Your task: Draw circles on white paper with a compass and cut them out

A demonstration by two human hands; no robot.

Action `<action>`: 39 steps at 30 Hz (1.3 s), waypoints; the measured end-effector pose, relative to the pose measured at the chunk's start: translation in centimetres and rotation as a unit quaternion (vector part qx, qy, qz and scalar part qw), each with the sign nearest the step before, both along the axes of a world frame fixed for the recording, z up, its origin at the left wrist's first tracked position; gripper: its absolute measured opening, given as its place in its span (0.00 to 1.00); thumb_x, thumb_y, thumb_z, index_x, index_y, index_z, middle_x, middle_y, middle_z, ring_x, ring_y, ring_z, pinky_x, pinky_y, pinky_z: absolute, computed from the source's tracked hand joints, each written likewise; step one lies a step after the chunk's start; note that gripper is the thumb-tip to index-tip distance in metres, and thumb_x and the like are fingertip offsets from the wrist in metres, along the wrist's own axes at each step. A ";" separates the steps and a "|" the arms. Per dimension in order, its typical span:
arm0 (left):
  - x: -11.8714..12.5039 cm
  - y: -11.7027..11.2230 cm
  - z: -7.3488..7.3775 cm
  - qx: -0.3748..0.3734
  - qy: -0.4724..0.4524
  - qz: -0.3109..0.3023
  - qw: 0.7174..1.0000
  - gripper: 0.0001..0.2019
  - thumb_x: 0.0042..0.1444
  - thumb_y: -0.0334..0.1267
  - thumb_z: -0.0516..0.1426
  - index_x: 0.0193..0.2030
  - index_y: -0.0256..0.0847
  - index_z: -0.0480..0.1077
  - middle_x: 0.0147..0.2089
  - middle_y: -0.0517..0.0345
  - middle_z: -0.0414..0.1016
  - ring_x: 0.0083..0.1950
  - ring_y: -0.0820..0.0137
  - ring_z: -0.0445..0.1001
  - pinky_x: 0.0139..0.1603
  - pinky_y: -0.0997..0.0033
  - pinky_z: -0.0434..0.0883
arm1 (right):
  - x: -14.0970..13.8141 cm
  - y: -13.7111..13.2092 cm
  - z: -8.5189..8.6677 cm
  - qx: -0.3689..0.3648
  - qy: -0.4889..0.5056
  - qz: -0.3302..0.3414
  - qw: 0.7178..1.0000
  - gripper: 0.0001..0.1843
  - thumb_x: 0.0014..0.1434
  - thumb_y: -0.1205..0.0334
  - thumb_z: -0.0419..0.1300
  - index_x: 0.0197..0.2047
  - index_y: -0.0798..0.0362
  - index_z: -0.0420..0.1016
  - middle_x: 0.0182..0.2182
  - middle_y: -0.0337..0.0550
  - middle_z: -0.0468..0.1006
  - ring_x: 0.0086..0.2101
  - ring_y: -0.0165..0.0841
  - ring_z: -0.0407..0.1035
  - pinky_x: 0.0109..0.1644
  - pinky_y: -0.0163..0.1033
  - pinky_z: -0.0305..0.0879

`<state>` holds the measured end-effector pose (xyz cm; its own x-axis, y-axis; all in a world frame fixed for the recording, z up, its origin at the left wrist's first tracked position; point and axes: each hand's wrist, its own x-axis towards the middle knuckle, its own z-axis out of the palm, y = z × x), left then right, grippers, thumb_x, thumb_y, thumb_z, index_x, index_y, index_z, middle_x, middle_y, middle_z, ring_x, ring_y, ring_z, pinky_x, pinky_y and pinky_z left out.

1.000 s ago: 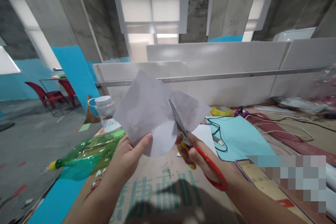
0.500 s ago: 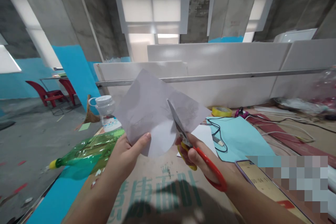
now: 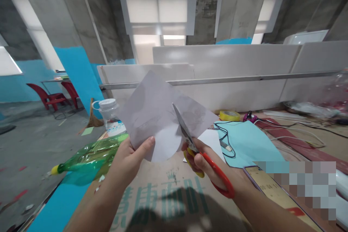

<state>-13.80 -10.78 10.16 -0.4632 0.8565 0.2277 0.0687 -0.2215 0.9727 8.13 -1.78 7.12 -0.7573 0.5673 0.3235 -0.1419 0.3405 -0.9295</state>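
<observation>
My left hand (image 3: 130,159) pinches the lower edge of a pale grey sheet of paper (image 3: 154,116) and holds it up above the table, thumb in front. My right hand (image 3: 206,165) grips red and yellow scissors (image 3: 201,156) by the handles. The blades point up into the paper near its middle right, along a curved cut edge. Both hands hover over a brown cardboard-covered table (image 3: 168,195).
A green plastic bottle (image 3: 89,159) lies at the table's left edge beside a clear jar with a white lid (image 3: 108,114). Light blue paper (image 3: 247,145), a black cable, a yellow tape roll (image 3: 230,115) and a phone (image 3: 272,185) lie to the right. White panels stand behind.
The paper has turned slightly in my left hand and the scissor blades have crept a little further along the curved cut. Otherwise the scene is the same.
</observation>
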 end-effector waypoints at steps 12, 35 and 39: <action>-0.4 0.2 -0.1 0.011 0.008 -0.006 1.000 0.24 0.50 0.54 0.67 0.47 0.39 0.79 0.46 0.46 0.85 0.48 0.51 0.82 0.46 0.60 0.79 | 0.0 0.1 0.0 -0.002 -0.016 0.003 1.000 0.36 0.59 0.24 0.52 0.46 0.52 0.65 0.26 0.31 0.58 0.23 0.24 0.52 0.26 0.35 0.49; -0.2 -0.1 0.3 0.031 0.032 0.021 0.999 0.20 0.53 0.51 0.64 0.48 0.39 0.78 0.47 0.47 0.83 0.48 0.54 0.80 0.43 0.64 0.77 | -0.3 0.1 0.2 -0.030 -0.006 0.018 0.999 0.37 0.57 0.24 0.54 0.46 0.52 0.65 0.23 0.28 0.55 0.19 0.22 0.49 0.21 0.32 0.48; -0.1 -0.2 0.6 0.031 0.041 0.017 0.999 0.19 0.53 0.51 0.64 0.47 0.40 0.78 0.46 0.48 0.83 0.48 0.53 0.80 0.43 0.62 0.78 | -0.3 0.1 0.0 -0.045 -0.007 0.019 0.999 0.39 0.55 0.22 0.55 0.46 0.52 0.65 0.22 0.26 0.54 0.18 0.22 0.48 0.20 0.31 0.46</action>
